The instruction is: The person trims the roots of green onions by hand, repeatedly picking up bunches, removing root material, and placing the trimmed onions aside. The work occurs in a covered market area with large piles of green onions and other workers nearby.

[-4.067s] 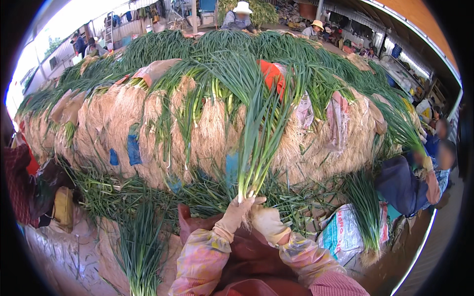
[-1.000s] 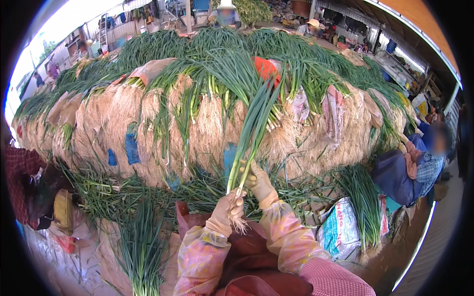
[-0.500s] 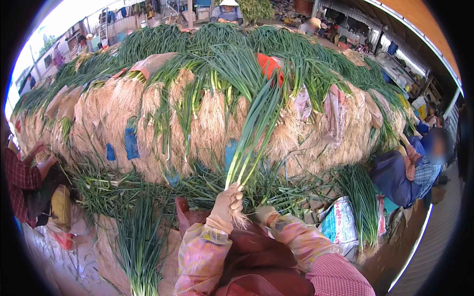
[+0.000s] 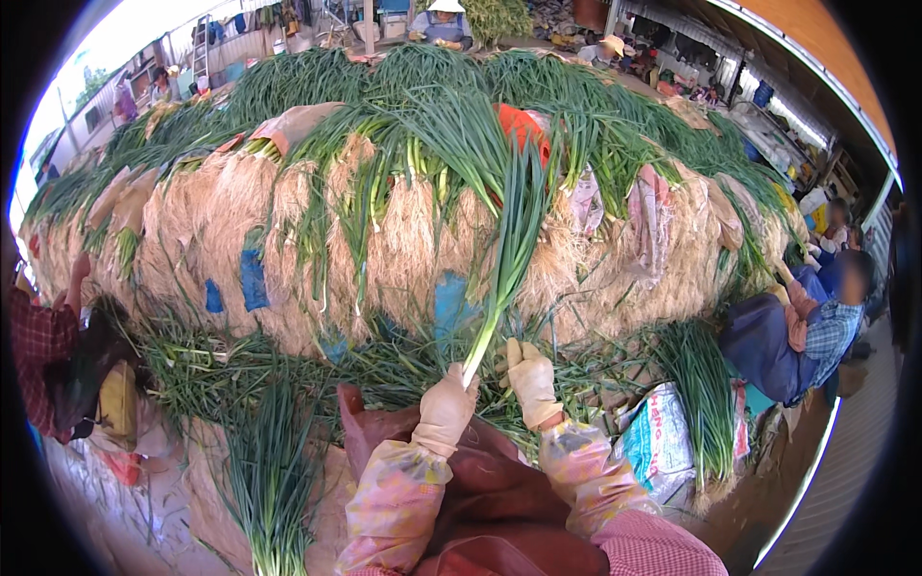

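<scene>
In my gloved left hand (image 4: 448,411) are a few spring onions (image 4: 501,288), gripped by their white lower ends. Their green leaves point up and away from me, over the front of a big heap. My gloved right hand (image 4: 531,384) is just right of the stems, its fingers raised and apart, with nothing seen in it. The roots of the held onions are hidden by my left hand. A dark red apron (image 4: 490,490) covers my lap beneath both hands.
The large heap of spring onions (image 4: 411,230) spans the view, pale roots facing me. Loose leaf trimmings (image 4: 384,363) lie along its foot. One onion bundle (image 4: 274,490) lies at front left, another (image 4: 693,403) on the right beside a printed sack (image 4: 663,437). Co-workers sit at both sides.
My right hand has moved up and forward beside the stems, its fingers now spread. The held onions have closed into a narrower, more upright bunch. The left co-worker's hand has risen.
</scene>
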Tool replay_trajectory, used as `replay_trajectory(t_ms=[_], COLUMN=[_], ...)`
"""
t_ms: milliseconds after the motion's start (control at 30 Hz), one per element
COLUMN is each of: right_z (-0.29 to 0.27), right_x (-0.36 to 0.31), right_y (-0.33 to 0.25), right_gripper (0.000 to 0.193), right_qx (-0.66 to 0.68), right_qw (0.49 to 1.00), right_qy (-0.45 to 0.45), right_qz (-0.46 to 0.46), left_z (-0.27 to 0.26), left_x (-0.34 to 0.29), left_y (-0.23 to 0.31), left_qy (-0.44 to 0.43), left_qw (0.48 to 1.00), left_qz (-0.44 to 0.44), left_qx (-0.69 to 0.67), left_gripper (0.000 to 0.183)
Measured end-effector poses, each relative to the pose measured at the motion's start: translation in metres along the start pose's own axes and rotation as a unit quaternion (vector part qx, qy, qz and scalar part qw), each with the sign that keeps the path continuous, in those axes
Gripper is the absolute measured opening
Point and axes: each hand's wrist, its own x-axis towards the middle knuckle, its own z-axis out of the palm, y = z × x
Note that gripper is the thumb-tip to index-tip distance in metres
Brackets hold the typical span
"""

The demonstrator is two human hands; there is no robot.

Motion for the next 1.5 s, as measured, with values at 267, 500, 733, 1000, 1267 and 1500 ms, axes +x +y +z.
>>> replay_trajectory(t_ms=[267, 500, 733, 1000, 1267, 1500], right_z=[-0.016, 0.009, -0.038, 0.018, -0.011, -0.035], right_x=[0.025, 0.016, 0.026, 0.094, 0.128, 0.158], right_y=[-0.066, -0.01, -0.076, -0.154, -0.056, -0.001], right_gripper=[0.043, 0.055, 0.068, 0.061, 0.048, 0.03], right_qx=[-0.111, 0.139, 0.392, 0.183, -0.232, -0.314], right_qw=[0.993, 0.98, 0.908, 0.957, 0.955, 0.921], right_qy=[0.049, -0.032, -0.131, -0.169, 0.129, 0.208], right_qz=[0.008, 0.137, 0.071, -0.146, -0.13, -0.094], left_z=[-0.011, 0.0, -0.052, -0.058, -0.05, -0.035], left_x=[-0.004, -0.002, -0.018, 0.004, 0.016, 0.027], left_y=[0.014, 0.009, 0.046, 0.026, 0.019, 0.026], left_qy=[0.011, -0.075, -0.512, -0.3, -0.159, -0.126], left_qw=[0.982, 0.969, 0.737, 0.706, 0.624, 0.645], left_qz=[-0.015, -0.103, -0.078, -0.099, -0.26, -0.234], left_qx=[0.189, -0.21, -0.435, -0.633, -0.72, -0.717], left_gripper=[0.048, 0.027, 0.023, 0.027, 0.024, 0.024])
